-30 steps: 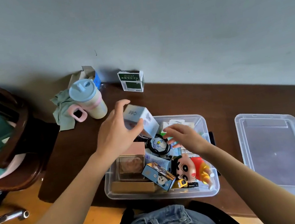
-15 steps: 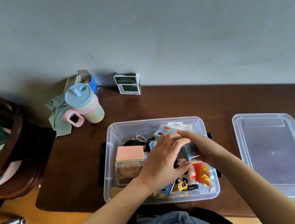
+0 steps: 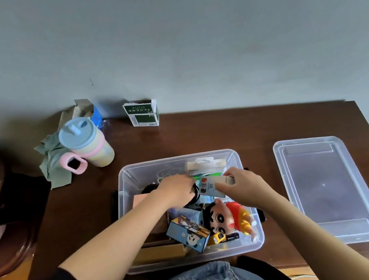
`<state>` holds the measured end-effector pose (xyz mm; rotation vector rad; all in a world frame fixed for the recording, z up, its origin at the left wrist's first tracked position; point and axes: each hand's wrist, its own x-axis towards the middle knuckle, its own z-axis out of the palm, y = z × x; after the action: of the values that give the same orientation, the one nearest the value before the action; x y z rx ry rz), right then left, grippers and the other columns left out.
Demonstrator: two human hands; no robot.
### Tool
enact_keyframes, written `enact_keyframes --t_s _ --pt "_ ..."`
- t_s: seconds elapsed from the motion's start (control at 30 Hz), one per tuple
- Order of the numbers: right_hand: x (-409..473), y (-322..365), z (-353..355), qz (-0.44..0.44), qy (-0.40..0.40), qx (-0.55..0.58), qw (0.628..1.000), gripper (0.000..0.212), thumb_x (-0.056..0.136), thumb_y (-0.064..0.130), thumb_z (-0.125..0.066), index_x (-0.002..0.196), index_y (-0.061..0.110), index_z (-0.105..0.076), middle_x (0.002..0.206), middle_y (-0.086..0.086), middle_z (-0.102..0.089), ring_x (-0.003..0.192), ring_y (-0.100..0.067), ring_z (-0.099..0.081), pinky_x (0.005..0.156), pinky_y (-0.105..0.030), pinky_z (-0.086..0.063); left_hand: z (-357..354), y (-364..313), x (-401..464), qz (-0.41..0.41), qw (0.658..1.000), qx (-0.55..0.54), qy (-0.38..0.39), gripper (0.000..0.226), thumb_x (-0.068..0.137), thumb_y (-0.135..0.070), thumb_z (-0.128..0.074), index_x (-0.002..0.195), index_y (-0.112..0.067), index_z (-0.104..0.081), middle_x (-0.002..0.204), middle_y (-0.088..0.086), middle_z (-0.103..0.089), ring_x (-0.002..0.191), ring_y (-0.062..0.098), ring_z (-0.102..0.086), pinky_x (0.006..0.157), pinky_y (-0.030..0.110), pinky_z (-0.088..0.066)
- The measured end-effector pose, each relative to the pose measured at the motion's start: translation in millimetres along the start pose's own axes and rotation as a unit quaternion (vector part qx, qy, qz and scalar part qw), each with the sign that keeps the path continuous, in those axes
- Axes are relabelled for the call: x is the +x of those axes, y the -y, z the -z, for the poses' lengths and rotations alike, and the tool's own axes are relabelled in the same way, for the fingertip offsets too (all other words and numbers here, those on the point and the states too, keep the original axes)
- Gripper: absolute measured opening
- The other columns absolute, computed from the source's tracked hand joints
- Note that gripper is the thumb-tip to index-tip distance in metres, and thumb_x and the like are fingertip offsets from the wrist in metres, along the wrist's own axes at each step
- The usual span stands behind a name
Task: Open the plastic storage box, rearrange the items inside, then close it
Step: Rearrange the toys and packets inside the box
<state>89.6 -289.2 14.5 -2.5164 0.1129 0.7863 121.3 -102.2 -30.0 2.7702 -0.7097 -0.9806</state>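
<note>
1. Two hands inside an open clear plastic storage box [image 3: 123, 187] on a dark wooden desk [image 3: 226, 132], near its front edge.
2. Left hand [image 3: 175, 190] reaching into the middle of the box, fingers curled down around a black ring-shaped item [image 3: 196, 193]; grip partly hidden.
3. Right hand [image 3: 240, 183] pinching a small light-blue carton [image 3: 211, 185], held tilted above the other contents.
4. Lying in the box: a cartoon boy figurine [image 3: 224, 218] in red at front right, a blue box with a panda face [image 3: 190, 234] beside it, a white and green packet [image 3: 205, 168] against the back wall.
5. Clear lid [image 3: 323, 189] flat on the desk, just right of the box, apart from it.
6. At back left: a lidded pastel cup [image 3: 88, 144] with a pink handle, touching a green cloth [image 3: 52, 160]; a green and white carton [image 3: 142, 114] standing by the wall.
</note>
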Motion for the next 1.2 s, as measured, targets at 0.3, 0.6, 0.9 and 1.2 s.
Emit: enact_keyframes --t_s 0.3,0.6,0.9,1.2 --pt "3.8 7.9 -10.0 -0.017 -0.081 -0.039 0.996 0.035 0.084 0.049 -0.047 0.087 0.015 -0.052 0.08 -0.001 -0.058 0.071 -0.02 -0.06 0.057 -0.032 -0.045 -14.4 -11.5 18.3 0.001 0.986 0.157 0.063 0.064 0.092 -0.056 -0.044 0.147 -0.027 -0.03 0.154 0.013 -0.02 0.137 0.039 -0.02 0.11 0.052 -0.024" --pt "3.5 4.7 -12.2 -0.016 -0.117 -0.022 0.993 0.035 0.086 0.047 -0.047 0.084 0.013 -0.052 0.075 -0.001 -0.058 0.06 -0.015 -0.052 0.054 -0.03 -0.044 -4.5 -6.4 18.2 -0.026 0.989 0.117 0.089 0.043 0.095 -0.05 -0.041 0.13 -0.026 -0.05 0.14 0.004 -0.047 0.131 0.03 -0.038 0.107 0.047 -0.031" --pt "6.0 5.6 -15.3 -0.012 -0.133 -0.034 0.99 0.039 0.086 0.053 -0.048 0.086 0.014 -0.052 0.077 0.0 -0.059 0.066 -0.018 -0.059 0.057 -0.031 -0.047 -8.6 18.7 14.7 -0.024 0.992 -0.035 0.122 0.038 0.09 -0.042 -0.052 0.126 -0.031 -0.052 0.142 0.002 -0.042 0.129 0.03 -0.035 0.106 0.044 -0.032" --pt "6.4 3.4 -15.9 -0.016 -0.138 -0.017 0.99 0.038 0.086 0.054 -0.048 0.082 0.016 -0.051 0.072 0.002 -0.058 0.058 -0.012 -0.052 0.049 -0.024 -0.039 -23.7 -1.4 29.5 0.055 0.996 0.042 0.064 0.067 0.081 -0.033 -0.065 0.138 -0.014 -0.035 0.139 0.012 -0.044 0.126 0.036 -0.039 0.103 0.046 -0.034"
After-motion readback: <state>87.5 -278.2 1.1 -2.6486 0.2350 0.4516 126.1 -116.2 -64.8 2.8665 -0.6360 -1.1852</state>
